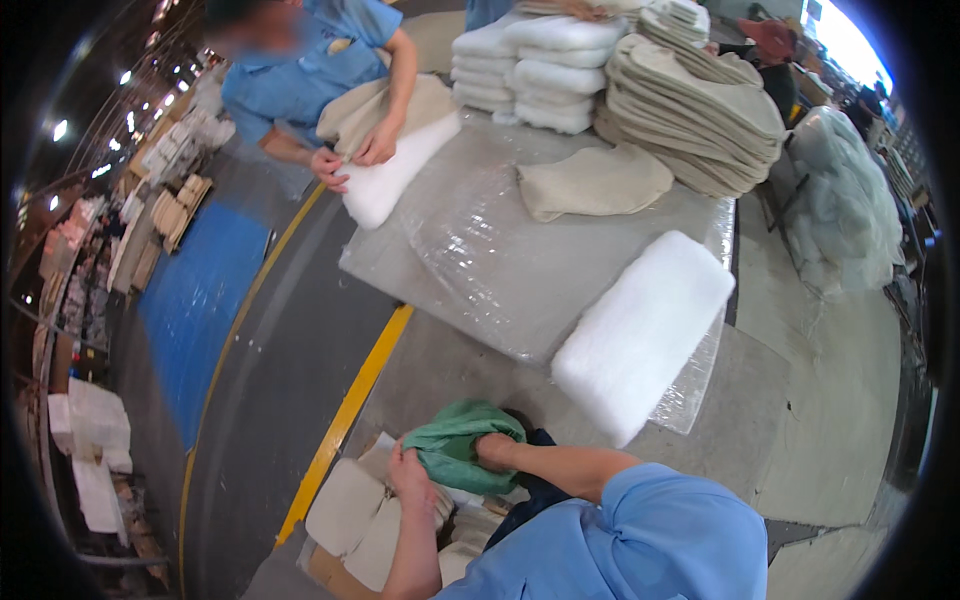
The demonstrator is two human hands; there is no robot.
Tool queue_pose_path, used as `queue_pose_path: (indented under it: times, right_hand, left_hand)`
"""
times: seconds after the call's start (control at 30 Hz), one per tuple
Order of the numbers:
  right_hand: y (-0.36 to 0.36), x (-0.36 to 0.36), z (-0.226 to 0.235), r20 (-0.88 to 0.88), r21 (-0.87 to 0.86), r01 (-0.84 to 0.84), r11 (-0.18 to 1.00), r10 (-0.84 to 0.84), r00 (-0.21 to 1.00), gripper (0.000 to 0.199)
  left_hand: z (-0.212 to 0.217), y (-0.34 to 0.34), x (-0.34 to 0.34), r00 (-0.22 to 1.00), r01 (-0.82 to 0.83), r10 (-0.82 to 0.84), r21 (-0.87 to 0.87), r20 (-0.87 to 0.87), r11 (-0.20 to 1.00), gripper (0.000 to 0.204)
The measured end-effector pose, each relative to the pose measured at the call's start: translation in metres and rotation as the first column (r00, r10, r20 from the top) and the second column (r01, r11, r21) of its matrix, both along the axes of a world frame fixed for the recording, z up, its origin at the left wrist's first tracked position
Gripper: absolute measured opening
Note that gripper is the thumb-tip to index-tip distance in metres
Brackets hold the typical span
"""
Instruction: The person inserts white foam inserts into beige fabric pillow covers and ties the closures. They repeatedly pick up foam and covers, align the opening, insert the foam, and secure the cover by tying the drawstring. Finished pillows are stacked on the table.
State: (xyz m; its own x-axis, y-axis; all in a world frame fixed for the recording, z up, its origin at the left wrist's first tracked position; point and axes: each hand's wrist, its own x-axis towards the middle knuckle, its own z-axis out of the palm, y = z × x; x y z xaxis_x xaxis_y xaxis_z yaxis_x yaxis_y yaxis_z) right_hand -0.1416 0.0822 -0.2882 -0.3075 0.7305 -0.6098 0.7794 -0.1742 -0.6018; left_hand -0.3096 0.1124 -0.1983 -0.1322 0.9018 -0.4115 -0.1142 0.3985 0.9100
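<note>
Both hands, left (412,478) and right (492,450), fingers clamped on the green cloth (458,445), should keep even tension, clear of the box (330,570).

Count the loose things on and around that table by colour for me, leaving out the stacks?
White padding blocks: 2
Beige fabric covers lying single: 1
Green cloths: 1, held by both hands, left and right
Total: 4

A: Both hands on that green cloth (455,447)?
B: Yes; left hand (408,470) grips its edge; right hand (494,450) sits tucked inside; a white padding block (640,330) lies on the table (500,270) just beyond.
</note>
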Motion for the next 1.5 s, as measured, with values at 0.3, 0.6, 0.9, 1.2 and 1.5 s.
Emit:
queue_pose_path:
  times: [0.3,0.6,0.9,1.2,1.5]
  right_hand:
    - [-0.067,0.059,0.098,-0.424,0.506,0.577,0.641,-0.397,0.814,0.039]
    - [-0.172,0.152,0.126,-0.427,0.38,0.659,0.649,-0.509,0.748,0.03]
    - [-0.141,0.212,0.133,-0.517,0.364,0.385,0.848,-0.16,0.841,0.037]
    - [-0.127,0.439,0.135,-0.433,0.265,0.589,0.764,-0.451,0.78,0.038]
    - [-0.077,0.607,0.11,-0.176,0.376,0.785,0.493,-0.794,0.583,0.041]
  left_hand:
    - [0.011,0.09,0.095,0.932,0.342,-0.295,0.238,-0.211,0.909,0.045]
    - [0.0,-0.035,0.146,0.848,0.53,-0.505,-0.248,0.16,0.811,0.04]
    - [-0.009,-0.116,0.165,0.673,0.68,-0.447,-0.256,0.59,0.687,0.054]
    - [0.032,-0.151,0.203,0.995,-0.054,0.071,-0.225,0.065,0.973,0.023]
    - [0.031,-0.085,0.275,0.987,-0.105,0.032,-0.479,-0.156,0.871,0.058]
